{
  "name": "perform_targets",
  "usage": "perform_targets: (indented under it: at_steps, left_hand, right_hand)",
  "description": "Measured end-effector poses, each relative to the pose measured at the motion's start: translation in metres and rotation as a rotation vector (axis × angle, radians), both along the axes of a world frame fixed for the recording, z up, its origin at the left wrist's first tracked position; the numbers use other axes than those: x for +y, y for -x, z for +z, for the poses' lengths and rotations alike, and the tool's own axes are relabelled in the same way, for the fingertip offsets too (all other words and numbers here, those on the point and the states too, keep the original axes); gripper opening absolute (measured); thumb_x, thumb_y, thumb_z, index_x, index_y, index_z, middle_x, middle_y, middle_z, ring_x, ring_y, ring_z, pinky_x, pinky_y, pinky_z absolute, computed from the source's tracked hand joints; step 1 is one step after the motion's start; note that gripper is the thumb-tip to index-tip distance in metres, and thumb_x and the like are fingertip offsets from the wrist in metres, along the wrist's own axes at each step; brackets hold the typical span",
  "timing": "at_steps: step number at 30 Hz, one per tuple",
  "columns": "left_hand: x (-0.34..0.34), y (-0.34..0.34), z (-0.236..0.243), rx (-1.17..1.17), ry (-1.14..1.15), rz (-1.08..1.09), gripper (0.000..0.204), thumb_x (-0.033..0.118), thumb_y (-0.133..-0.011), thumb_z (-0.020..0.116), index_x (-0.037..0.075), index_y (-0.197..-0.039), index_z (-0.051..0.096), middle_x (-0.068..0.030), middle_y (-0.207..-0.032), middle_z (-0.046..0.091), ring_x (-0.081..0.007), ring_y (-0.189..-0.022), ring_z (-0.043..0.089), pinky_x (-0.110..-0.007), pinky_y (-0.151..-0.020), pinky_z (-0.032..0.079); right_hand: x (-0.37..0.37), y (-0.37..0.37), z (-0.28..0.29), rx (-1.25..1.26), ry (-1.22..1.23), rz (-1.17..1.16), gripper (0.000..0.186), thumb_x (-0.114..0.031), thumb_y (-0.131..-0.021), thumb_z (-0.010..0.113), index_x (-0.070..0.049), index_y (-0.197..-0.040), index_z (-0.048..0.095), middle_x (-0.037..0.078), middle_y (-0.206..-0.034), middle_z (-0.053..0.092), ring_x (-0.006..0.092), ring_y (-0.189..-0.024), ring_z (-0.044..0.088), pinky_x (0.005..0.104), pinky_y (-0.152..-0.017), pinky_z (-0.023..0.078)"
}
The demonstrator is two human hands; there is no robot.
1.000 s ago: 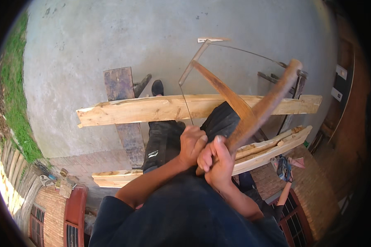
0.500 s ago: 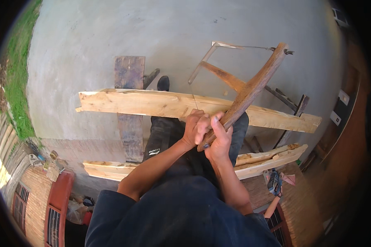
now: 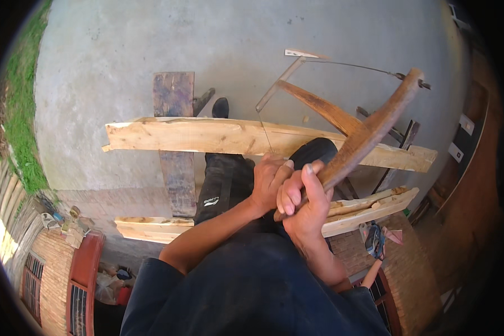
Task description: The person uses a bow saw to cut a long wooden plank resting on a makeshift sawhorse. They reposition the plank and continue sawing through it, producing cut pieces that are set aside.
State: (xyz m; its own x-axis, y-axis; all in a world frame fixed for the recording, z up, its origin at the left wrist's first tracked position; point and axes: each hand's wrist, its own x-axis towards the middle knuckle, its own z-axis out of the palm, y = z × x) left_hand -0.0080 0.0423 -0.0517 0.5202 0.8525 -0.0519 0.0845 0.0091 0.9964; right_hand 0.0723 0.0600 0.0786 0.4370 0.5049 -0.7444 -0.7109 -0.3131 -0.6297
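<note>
A wooden frame saw (image 3: pixel 369 131) slants across the middle of the view, its thick near arm rising to the far right. My right hand (image 3: pixel 308 207) is wrapped round the lower end of that arm. Beside it, my left hand (image 3: pixel 270 182) is closed at the blade end of the saw; its exact hold is partly hidden. The thin saw blade (image 3: pixel 265 133) crosses a long pale wooden board (image 3: pixel 196 136) and runs down to my left hand. My bent right knee (image 3: pixel 315 152) rests against the board, seemingly on top of it.
A worn dark plank (image 3: pixel 173 95) lies under the board's left part, and a dark wooden support (image 3: pixel 410 134) stands under its right. More pale timber (image 3: pixel 369 211) lies behind me. At lower right another person's arm (image 3: pixel 373 273) reaches to a blue-grey object (image 3: pixel 373 239). Grass (image 3: pixel 18 123) borders the concrete.
Both hands have moved toward me and slightly right with the saw. The saw's near arm has swung to the right. The board has hardly moved.
</note>
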Motion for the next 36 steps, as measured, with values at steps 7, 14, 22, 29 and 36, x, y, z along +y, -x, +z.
perform_targets:
  at_steps: [7,14,22,29,36]
  left_hand:
    - [-0.010,0.007,-0.026,0.043,0.108,-0.079,0.022,0.020,-0.086,0.066,0.002,-0.075,0.060,-0.0133,-0.066,0.057,-0.0363,-0.065,0.054,-0.044,-0.065,0.042]
    - [-0.003,0.005,0.035,0.012,-0.004,-0.085,0.026,0.026,-0.093,0.057,0.004,-0.079,0.063,-0.0113,-0.064,0.049,-0.0319,-0.063,0.047,-0.044,-0.066,0.036]
    - [-0.005,0.008,-0.023,0.058,0.306,-0.124,0.034,0.033,-0.094,0.058,0.004,-0.078,0.064,-0.0131,-0.067,0.055,-0.0324,-0.068,0.052,-0.045,-0.068,0.040]
    - [-0.014,0.013,0.013,0.098,0.104,-0.187,0.035,0.030,-0.096,0.058,0.004,-0.072,0.059,-0.0115,-0.065,0.052,-0.0295,-0.067,0.049,-0.044,-0.067,0.039]
    - [-0.008,0.011,-0.064,0.213,0.249,-0.281,0.035,0.028,-0.098,0.056,0.004,-0.073,0.060,-0.0103,-0.066,0.054,-0.0271,-0.066,0.050,-0.043,-0.065,0.040]
  right_hand:
    - [-0.008,0.005,-0.023,0.097,0.071,-0.113,0.026,-0.015,-0.105,0.061,-0.007,-0.086,0.045,0.003,-0.059,0.046,0.0129,-0.043,0.044,0.0311,-0.043,0.039]
    - [-0.023,0.004,0.031,0.073,-0.015,-0.050,0.024,-0.012,-0.107,0.056,-0.006,-0.085,0.045,0.006,-0.059,0.048,0.0136,-0.043,0.044,0.0302,-0.042,0.041]
    - [-0.019,0.005,-0.029,0.002,0.094,-0.031,0.033,-0.014,-0.104,0.062,-0.008,-0.075,0.047,0.004,-0.056,0.052,0.0115,-0.042,0.046,0.0293,-0.040,0.036]
    - [-0.034,0.011,0.010,0.107,-0.134,-0.112,0.023,-0.010,-0.104,0.065,-0.007,-0.086,0.050,-0.001,-0.062,0.050,0.0046,-0.046,0.044,0.0248,-0.040,0.034]
    - [-0.022,0.003,-0.072,-0.082,0.013,-0.115,0.029,-0.017,-0.103,0.066,-0.006,-0.081,0.050,-0.001,-0.057,0.050,0.0066,-0.041,0.045,0.0270,-0.038,0.034]
